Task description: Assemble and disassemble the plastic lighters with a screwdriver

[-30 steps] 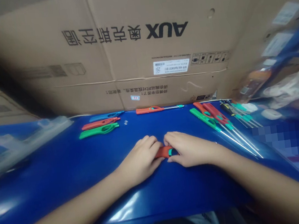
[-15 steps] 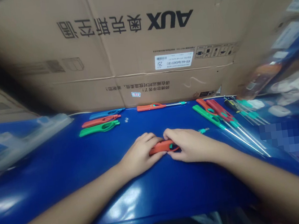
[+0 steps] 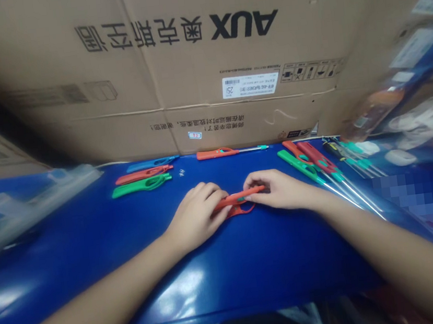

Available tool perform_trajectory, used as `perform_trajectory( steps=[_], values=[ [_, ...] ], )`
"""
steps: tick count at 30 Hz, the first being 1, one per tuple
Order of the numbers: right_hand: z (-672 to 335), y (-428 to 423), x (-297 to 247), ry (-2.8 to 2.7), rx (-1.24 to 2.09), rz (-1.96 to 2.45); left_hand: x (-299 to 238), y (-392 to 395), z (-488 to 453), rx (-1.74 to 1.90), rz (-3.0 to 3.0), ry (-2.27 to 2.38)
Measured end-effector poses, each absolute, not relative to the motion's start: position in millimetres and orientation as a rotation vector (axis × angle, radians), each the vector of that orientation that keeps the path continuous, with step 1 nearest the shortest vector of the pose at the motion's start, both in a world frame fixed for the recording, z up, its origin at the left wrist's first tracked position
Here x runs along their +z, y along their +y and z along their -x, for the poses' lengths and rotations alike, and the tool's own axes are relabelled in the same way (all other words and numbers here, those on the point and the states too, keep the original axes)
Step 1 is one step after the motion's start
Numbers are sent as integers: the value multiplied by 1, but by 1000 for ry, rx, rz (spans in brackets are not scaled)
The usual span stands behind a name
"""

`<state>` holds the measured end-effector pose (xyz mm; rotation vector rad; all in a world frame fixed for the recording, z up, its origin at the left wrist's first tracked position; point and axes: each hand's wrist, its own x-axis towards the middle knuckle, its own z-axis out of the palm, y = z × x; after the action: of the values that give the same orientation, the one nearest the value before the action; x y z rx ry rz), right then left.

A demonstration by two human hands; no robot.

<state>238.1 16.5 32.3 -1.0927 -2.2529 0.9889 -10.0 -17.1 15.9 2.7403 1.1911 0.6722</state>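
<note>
Both my hands meet over the middle of a blue table [image 3: 93, 250]. My left hand [image 3: 197, 214] curls its fingers round the left end of an orange lighter body [image 3: 239, 201] with a teal trigger. My right hand [image 3: 281, 188] pinches the same orange piece at its right end. The piece sits tilted just above the table, its loop-shaped grip showing between the hands.
Blue, red and green lighter shells [image 3: 143, 177] lie at the back left. A finished orange lighter [image 3: 231, 152] lies at the back centre. Several long-nozzle lighters [image 3: 320, 167] are heaped at the right. A large AUX cardboard box [image 3: 204, 58] walls the back. A plastic bag [image 3: 27, 201] lies at the left.
The hands have drawn slightly apart and lifted the orange piece, so more of it shows, turned so its loop grip is visible. The camera tilted up a little.
</note>
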Motion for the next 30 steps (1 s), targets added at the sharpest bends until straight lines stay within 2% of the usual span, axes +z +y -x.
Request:
perform_trajectory(
  steps=[4, 10, 19, 25, 30],
  values=[
    [-235, 11, 35, -2326, 891, 1091, 15, -21, 8, 538, -2803, 1304],
    [-228, -4, 47, -2462, 832, 902, 17, -23, 10, 535, -2787, 1331],
    [-230, 3, 44, -2418, 739, 925, 14, -19, 10, 798, -2346, 1138],
    [-231, 6, 38, -2457, 625, 939, 11, -10, 16, 934, -1989, 1204],
    [-233, 6, 32, -2544, 540, 1013, 12, -6, 22, 817, -2241, 1250]
  ],
)
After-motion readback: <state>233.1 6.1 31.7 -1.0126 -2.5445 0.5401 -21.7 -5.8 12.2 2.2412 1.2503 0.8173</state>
